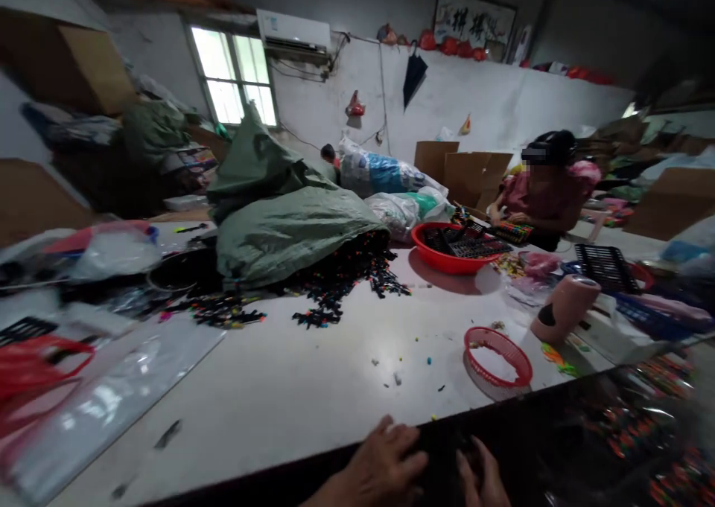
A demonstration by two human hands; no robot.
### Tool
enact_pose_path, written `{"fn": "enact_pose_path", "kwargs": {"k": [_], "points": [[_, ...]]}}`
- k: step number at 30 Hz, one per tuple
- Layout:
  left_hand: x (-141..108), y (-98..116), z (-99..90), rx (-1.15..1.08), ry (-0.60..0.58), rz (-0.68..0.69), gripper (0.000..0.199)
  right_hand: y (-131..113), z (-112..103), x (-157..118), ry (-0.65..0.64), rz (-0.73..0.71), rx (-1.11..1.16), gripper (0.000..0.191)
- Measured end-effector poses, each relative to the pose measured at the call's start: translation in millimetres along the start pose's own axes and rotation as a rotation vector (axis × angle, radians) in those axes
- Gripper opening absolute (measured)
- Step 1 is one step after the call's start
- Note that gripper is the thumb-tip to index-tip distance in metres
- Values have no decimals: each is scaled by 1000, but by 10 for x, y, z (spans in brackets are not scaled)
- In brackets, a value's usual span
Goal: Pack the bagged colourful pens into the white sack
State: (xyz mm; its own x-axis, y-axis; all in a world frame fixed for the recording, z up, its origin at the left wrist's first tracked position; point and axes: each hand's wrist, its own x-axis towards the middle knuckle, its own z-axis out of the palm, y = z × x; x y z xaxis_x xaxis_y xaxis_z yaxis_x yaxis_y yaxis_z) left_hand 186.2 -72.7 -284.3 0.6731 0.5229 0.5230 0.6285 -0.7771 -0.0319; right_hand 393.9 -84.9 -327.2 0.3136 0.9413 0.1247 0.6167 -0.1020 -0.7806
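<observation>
My left hand lies flat, fingers spread and holding nothing, on the near edge of the dark sheet that covers the right end of the white table. My right hand rests just beside it on the same sheet, fingers loosely curled; I cannot tell whether it grips anything. The sheet stretches away to my right, with small coloured pieces blurred along its far part. Beyond my hands a small red basket sits on the table, with a pink roll near it. Further off, black pieces spill from a green sack.
</observation>
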Motion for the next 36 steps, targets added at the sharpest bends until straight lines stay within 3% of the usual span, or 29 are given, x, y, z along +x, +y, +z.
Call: {"fn": "enact_pose_path", "kwargs": {"k": [1,4,7,10,12,15,20,23,27,30,33,35,36], "points": [[49,86,-65,-21,-52,117,31,-115,76,-5,-58,24,9,69],[50,108,-408,-5,-126,236,20,-423,244,98,-179,101,-21,77],[-183,-91,-754,31,-196,155,14,-586,321,249,-204,165,-78,76],[-523,-258,-900,33,-235,-30,11,-609,319,310,-184,194,-96,68],[-701,-301,-873,33,-195,-143,10,-590,312,293,-191,170,-55,63],[-806,-302,-755,-10,-95,-209,20,-535,307,267,-211,174,67,61],[-627,-504,-610,-52,130,-57,19,-509,180,300,-65,275,148,63],[-563,-790,-591,-81,240,-13,20,-719,155,250,-104,324,92,57],[-435,-1005,-424,-105,327,81,20,-960,283,261,-37,414,83,52],[-175,-839,-214,-263,361,216,23,-942,310,369,22,454,84,55],[131,-465,-85,-450,371,419,27,-963,282,366,103,483,55,56],[332,-211,-15,-574,328,520,29,-981,242,263,146,509,7,43],[423,-98,24,-633,284,550,30,-965,202,170,209,506,-56,28]]}}
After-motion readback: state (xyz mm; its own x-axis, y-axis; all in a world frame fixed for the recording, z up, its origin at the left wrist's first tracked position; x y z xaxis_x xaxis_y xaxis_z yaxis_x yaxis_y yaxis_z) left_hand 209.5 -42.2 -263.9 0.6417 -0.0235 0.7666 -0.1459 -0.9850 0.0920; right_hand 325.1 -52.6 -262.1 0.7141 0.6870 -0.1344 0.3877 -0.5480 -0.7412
